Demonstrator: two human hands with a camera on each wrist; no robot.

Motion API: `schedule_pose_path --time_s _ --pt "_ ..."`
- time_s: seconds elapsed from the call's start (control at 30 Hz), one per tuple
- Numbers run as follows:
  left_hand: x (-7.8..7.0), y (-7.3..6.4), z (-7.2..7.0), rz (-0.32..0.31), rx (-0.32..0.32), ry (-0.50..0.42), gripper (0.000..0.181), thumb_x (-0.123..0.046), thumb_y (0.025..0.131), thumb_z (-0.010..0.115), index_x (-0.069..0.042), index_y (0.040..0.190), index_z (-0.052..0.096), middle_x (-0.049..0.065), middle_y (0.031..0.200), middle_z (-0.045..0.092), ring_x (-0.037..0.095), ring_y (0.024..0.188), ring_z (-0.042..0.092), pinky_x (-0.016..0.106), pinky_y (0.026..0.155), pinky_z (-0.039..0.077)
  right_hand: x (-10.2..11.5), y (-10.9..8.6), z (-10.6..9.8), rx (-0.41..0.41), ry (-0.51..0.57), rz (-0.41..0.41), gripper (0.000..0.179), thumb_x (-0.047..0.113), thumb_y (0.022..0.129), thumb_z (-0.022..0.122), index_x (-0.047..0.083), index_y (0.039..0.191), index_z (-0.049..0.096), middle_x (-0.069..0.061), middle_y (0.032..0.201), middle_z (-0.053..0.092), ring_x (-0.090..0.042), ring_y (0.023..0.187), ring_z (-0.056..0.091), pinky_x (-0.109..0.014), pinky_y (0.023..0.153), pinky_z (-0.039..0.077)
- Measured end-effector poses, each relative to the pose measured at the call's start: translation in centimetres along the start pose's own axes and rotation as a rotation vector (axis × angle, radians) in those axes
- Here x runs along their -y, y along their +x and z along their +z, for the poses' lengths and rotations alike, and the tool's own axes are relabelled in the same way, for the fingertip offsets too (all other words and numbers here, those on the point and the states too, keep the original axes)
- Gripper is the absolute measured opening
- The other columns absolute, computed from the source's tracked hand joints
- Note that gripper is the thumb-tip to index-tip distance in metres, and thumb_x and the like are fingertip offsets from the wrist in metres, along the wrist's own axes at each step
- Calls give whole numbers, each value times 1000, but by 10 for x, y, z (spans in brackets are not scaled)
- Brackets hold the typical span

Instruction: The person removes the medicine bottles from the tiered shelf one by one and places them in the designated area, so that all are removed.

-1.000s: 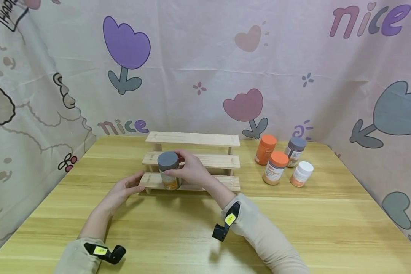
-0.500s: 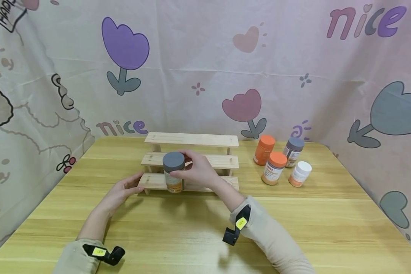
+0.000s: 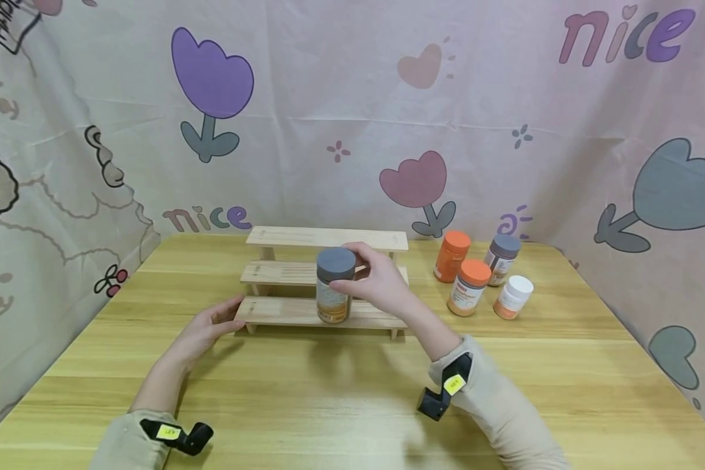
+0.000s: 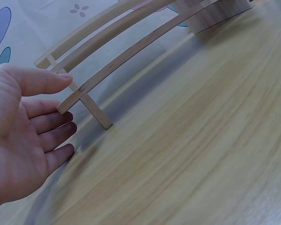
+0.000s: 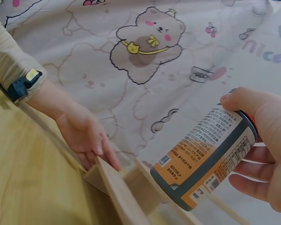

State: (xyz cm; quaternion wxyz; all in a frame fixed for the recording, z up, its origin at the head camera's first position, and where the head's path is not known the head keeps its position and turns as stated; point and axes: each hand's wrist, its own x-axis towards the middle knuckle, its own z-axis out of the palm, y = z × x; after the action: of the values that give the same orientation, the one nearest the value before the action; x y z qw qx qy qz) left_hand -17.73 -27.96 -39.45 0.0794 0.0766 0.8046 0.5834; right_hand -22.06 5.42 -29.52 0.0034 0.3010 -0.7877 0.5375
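My right hand (image 3: 378, 281) grips a supplement jar (image 3: 333, 294) with a dark grey lid, thumb on the near side and fingers behind. It stands upright in front of the wooden three-tier shelf (image 3: 282, 312), over the lowest tier; whether its base touches the wood is unclear. In the right wrist view the jar (image 5: 203, 159) shows an orange, white and grey printed label. My left hand (image 3: 208, 329) touches the left end of the lowest tier. The left wrist view has that hand (image 4: 28, 126) with relaxed fingers around the board's end (image 4: 70, 101).
Right of the shelf stand an orange bottle (image 3: 452, 256), a grey-lidded bottle (image 3: 501, 260), an orange-lidded jar (image 3: 469, 288) and a small white-capped bottle (image 3: 514, 297). A printed cloth (image 3: 317, 85) hangs behind the wooden table (image 3: 305, 405).
My right hand has carried the jar to the right along the lowest tier, from its left part past its middle. The left hand stays at the shelf's left end.
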Motion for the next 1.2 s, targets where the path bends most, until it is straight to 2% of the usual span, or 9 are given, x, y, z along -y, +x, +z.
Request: schedule_pose_path --time_s 0.27,0.5,0.63,0.73,1.0,1.2 --pt "0 1 0 3 1 -1 70 -20 94 55 6 145 17 29 147 19 41 134 18 54 105 18 5 -13 -35 -47 -2 -45 52 9 77 73 2 124 52 -11 108 59 -23 89 59 -38 80 50" --pt "2 1 0 6 0 5 69 -20 94 55 7 145 17 29 147 19 41 134 19 53 105 18 6 -27 -73 -132 -15 -2 50 7 79 72 3 124 51 -13 110 58 -23 93 57 -34 80 49" --pt "2 1 0 8 -1 11 69 -20 93 55 8 144 17 29 146 20 41 134 19 53 104 18 4 -36 -95 -195 -59 49 51 10 80 70 2 126 49 -14 113 58 -21 94 57 -29 81 47" --pt "2 1 1 12 3 11 69 -20 94 55 8 144 17 30 146 19 41 134 18 53 104 18 2 -44 -110 -237 -90 81 51 13 82 70 2 127 48 -11 113 57 -18 94 56 -26 82 46" --pt "2 0 1 13 4 4 69 -20 94 55 7 145 17 30 147 18 42 134 17 54 105 18 -7 -64 -148 -346 -179 84 53 14 84 69 -1 129 46 -2 112 55 -8 96 55 -16 79 45" --pt "1 1 0 10 2 3 70 -21 93 56 6 145 17 30 147 18 42 135 16 55 105 17 -14 -83 -177 -442 -247 135 49 17 85 68 5 128 47 10 109 53 -1 97 51 -10 77 42"
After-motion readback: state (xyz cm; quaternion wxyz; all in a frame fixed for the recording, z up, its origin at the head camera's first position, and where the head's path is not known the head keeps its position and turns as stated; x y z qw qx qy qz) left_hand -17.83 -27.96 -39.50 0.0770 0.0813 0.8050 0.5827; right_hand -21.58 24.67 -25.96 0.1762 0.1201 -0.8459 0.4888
